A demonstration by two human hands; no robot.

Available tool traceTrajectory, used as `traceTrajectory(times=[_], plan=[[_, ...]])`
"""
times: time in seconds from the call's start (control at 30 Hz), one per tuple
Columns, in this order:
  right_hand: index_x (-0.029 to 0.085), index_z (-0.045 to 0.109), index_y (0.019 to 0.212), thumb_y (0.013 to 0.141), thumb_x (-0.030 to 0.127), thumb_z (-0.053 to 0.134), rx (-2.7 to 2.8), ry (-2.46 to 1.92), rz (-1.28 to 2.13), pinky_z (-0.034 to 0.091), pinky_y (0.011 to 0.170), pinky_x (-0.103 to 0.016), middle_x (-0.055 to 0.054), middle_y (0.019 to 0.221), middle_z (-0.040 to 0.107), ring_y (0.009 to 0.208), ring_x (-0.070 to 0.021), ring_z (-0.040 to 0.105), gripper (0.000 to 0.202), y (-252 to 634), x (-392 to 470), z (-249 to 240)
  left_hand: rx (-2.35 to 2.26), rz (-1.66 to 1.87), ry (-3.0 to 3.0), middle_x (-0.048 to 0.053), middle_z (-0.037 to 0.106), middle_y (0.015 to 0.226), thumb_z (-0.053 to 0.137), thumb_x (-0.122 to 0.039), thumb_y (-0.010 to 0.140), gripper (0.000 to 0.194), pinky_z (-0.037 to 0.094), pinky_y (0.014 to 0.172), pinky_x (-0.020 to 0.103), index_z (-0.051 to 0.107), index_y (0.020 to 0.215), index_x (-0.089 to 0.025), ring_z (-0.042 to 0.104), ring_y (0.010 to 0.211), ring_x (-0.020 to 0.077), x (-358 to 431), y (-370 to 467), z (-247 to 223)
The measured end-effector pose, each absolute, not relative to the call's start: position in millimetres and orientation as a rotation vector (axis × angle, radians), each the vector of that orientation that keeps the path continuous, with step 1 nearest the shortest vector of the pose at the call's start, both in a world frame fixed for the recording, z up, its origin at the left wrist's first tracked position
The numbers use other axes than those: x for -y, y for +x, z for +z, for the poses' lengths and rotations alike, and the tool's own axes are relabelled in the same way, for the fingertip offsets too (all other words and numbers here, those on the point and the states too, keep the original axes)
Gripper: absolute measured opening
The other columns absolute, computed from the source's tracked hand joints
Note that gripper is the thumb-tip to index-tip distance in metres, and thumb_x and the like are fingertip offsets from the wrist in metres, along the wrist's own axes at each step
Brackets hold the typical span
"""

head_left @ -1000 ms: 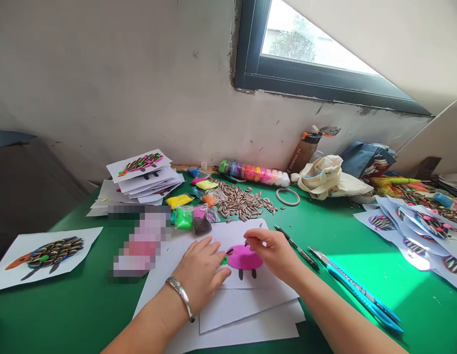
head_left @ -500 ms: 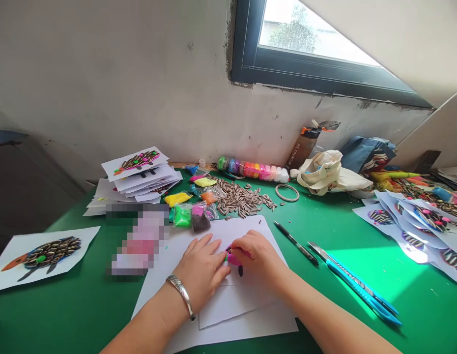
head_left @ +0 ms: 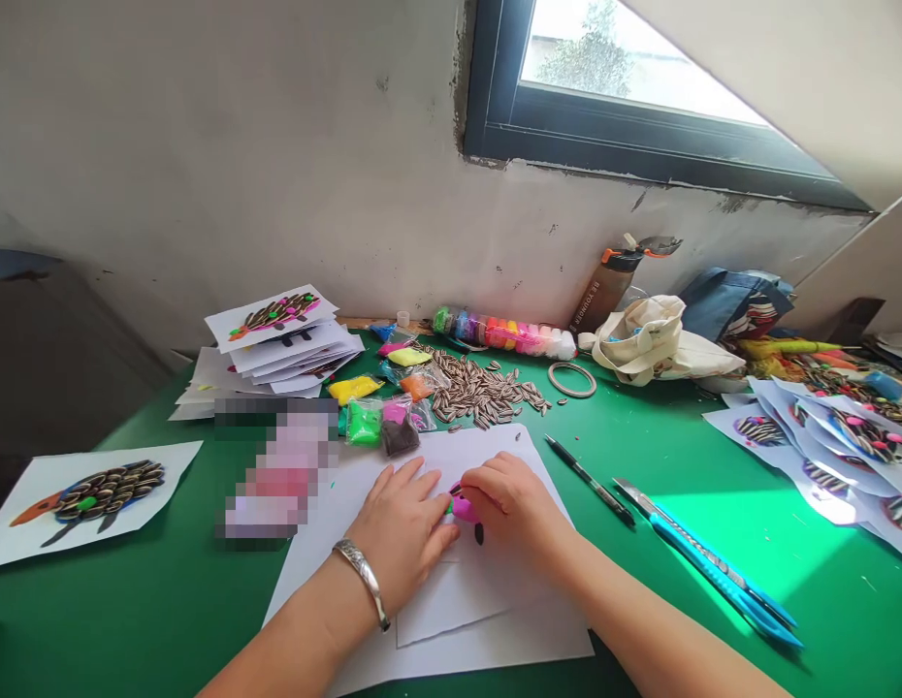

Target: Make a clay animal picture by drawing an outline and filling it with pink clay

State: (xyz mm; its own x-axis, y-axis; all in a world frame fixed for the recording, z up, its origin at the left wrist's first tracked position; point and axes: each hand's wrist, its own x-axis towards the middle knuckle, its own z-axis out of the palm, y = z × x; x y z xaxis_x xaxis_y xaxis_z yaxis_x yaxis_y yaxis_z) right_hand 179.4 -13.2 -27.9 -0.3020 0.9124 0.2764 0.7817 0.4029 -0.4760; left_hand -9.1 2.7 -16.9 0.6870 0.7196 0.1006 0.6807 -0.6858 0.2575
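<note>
My left hand [head_left: 403, 519], with a silver bracelet at the wrist, lies flat with its fingers stretched out on a small white paper sheet [head_left: 451, 606]. This lies on a larger white sheet [head_left: 327, 601]. My right hand [head_left: 513, 509] bends over the same small sheet, fingertips pinched together; what they hold, if anything, is hidden. Between the hands shows a flat pink clay shape [head_left: 463, 510] with a bit of green at its left edge. A small black oval piece [head_left: 479, 534] sits just below it. My right fingertips touch or hover close to the pink clay.
Behind the sheets are bagged coloured clay [head_left: 364, 424] and a pile of sunflower seeds [head_left: 480, 388]. A pen [head_left: 589, 480] and a blue cutter knife [head_left: 713, 562] lie at right. Seed-covered picture cards [head_left: 109, 494] lie left, more in a stack [head_left: 283, 354]. A bottle [head_left: 603, 291] leans by the wall.
The whole view has shifted slightly, so things appear a little further right. Both hands keep nearly the same place and pose over the paper.
</note>
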Motion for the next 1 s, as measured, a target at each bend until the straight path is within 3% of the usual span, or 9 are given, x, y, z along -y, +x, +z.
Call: traceTrajectory(times=[0.63,1.0], plan=[[0.021,0.061,0.083,0.083,0.007,0.051,2.004,-1.346,0.528,0.04,0.066,-0.024,-0.002,0.078,0.06,0.073,-0.0142,0.053,0.017,182.4,20.1,-29.7,-1.102,0.275,2.686,0.007,0.063,0.112,0.054,-0.03,0.088,0.019,0.035,0.098,0.056,0.065,0.102,-0.023,0.047,0.116,0.0321,-2.3,-8.4,-13.1],[0.019,0.064,0.087,0.086,0.009,0.051,2.196,-1.38,0.329,0.037,0.069,-0.027,-0.003,0.075,0.063,0.075,-0.0165,0.052,0.017,177.5,17.5,-31.1,-1.112,0.282,2.684,0.006,0.063,0.111,0.055,-0.028,0.087,0.018,0.034,0.1,0.055,0.065,0.1,-0.021,0.043,0.12,0.033,-1.4,-9.3,-15.9]])
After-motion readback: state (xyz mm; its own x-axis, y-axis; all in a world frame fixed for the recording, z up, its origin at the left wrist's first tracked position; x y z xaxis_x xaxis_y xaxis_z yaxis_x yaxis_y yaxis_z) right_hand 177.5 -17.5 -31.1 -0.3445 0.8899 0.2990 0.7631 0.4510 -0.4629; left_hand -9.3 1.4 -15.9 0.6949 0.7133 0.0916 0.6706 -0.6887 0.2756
